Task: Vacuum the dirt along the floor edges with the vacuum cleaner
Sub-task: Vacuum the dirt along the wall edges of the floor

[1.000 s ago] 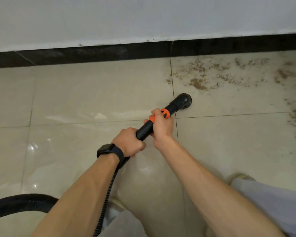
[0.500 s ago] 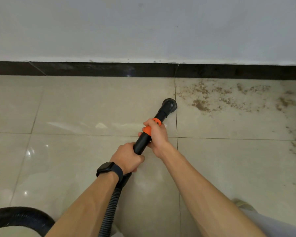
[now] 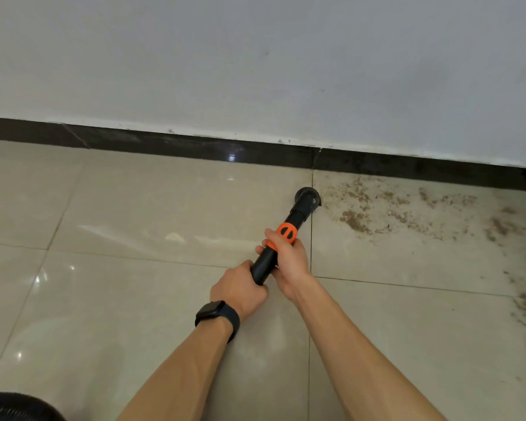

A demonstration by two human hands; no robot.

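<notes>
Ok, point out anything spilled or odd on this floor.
Brown dirt is scattered over the tile right of the nozzle of the vacuum wand. It runs along the dark baseboard and trails down the right edge. The tiles to the left are glossy, with no such dirt.

Bare tile (image 3: 134,208) left of nozzle (image 3: 306,197) — wall (image 3: 255,71), black skirting (image 3: 195,145) block ahead.

Two hands: one left hand (image 3: 240,288), one right hand (image 3: 289,261). One wand (image 3: 299,212) with one orange collar (image 3: 286,233). One watch (image 3: 214,311). One hose (image 3: 12,407). One scatter of dirt (image 3: 356,221).
</notes>
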